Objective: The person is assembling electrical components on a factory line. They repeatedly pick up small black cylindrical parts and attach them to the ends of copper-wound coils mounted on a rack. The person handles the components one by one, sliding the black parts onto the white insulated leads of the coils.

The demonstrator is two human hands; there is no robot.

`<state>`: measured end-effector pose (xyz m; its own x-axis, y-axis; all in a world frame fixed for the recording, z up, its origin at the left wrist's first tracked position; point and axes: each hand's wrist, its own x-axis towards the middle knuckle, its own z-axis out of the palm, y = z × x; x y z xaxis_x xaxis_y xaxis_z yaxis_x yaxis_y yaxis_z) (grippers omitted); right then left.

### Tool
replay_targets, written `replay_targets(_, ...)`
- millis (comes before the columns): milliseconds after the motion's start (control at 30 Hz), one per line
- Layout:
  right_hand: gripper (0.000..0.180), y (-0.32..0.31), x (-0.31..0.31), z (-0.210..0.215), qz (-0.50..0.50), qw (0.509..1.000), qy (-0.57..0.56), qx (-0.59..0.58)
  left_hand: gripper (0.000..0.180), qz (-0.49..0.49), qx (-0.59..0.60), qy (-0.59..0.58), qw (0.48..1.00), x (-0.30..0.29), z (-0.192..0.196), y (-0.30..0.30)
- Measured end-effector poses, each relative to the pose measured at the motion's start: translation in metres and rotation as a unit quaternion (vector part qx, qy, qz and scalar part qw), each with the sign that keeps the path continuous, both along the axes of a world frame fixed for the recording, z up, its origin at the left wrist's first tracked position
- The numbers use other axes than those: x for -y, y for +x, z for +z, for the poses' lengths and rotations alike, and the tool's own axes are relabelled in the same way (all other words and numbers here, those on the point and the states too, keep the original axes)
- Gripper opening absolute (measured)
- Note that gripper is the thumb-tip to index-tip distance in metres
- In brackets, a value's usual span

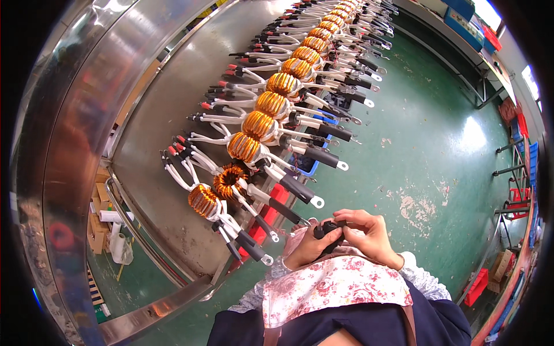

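Note:
Both hands meet in front of my floral apron, at the near end of the metal bench. My left hand (310, 247) is closed around several small black pieces (330, 229), perhaps short lengths of tubing; their exact kind is hard to make out. The fingertips of my right hand (372, 235) pinch at the same black bunch from the other side. Just left of my hands lies a copper-wound ring coil (231, 180), its white-sleeved leads ending in black sleeves and metal ring terminals. Another coil (203, 200) lies nearest the bench's front corner.
A long row of similar coils (259, 126) runs away along the steel bench (173, 109), their terminals overhanging its right edge. Below that edge sit a blue bin (311, 167) and a red bin (278, 202). Green floor (415, 161) spreads to the right, toward a far table.

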<state>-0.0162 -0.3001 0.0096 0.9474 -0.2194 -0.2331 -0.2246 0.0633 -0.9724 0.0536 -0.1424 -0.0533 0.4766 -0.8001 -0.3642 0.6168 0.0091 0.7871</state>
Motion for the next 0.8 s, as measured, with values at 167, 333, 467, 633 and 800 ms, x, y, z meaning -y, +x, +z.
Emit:
replay_targets(167, 0.017, 0.003, -0.002, -0.001, -0.036, 0.998, 0.052, 0.005, 0.027, 0.026, -0.064, -0.05, 0.996, 0.001, 0.002, -0.001)
replay_targets(333, 0.013, 0.003, 0.004, -0.006, -0.052, 0.977, 0.204, -0.028, 0.019, 0.006, -0.047, 0.002, 0.999, -0.001, 0.007, 0.002)
replay_targets(467, 0.01, 0.004, 0.012, -0.017, -0.017, 0.938, 0.339, -0.068, 0.016, -0.009, 0.042, 0.02, 0.999, 0.003, 0.022, 0.002)
replay_targets(633, 0.021, 0.006, 0.003, -0.019, -0.001, 0.954, 0.297, -0.045, 0.018, -0.028, 0.051, 0.042, 0.997, 0.001, 0.014, 0.005)
replay_targets(800, 0.029, 0.002, -0.002, -0.008, 0.023, 0.997, 0.063, -0.03, 0.019, 0.022, 0.022, 0.008, 0.999, 0.004, 0.014, 0.0)
